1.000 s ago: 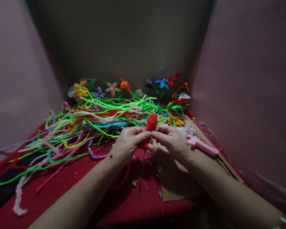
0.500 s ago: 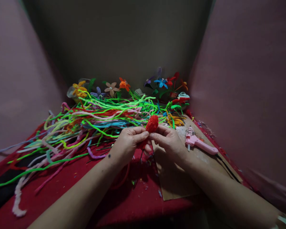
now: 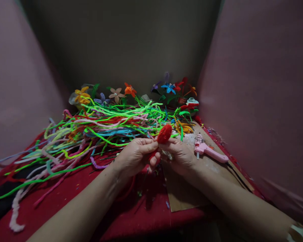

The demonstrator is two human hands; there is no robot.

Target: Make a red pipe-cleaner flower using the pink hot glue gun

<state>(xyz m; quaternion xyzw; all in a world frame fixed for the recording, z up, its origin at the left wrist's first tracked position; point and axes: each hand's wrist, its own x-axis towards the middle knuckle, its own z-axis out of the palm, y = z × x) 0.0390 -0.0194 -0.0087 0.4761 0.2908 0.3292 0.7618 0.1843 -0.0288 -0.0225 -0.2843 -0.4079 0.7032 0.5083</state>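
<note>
A fuzzy red flower piece stands up between my two hands, tilted a little to the right. My left hand pinches its lower end between thumb and fingers. From the other side, my right hand grips the base with thumb and forefinger, close against the left fingertips. Some red material shows under the left fingers, and a thin dark stem seems to hang below them, blurred. The exact hold of the fingertips on the base is partly hidden.
Many coloured pipe cleaners are heaped at the left and middle. A pink glue gun lies on a cardboard sheet at the right, its cord trailing. Finished flowers stand behind. Red cloth covers the table.
The red piece has turned and now leans more to the right. Both hands keep their hold, with the right fingers shifted slightly. The whole view has moved a little.
</note>
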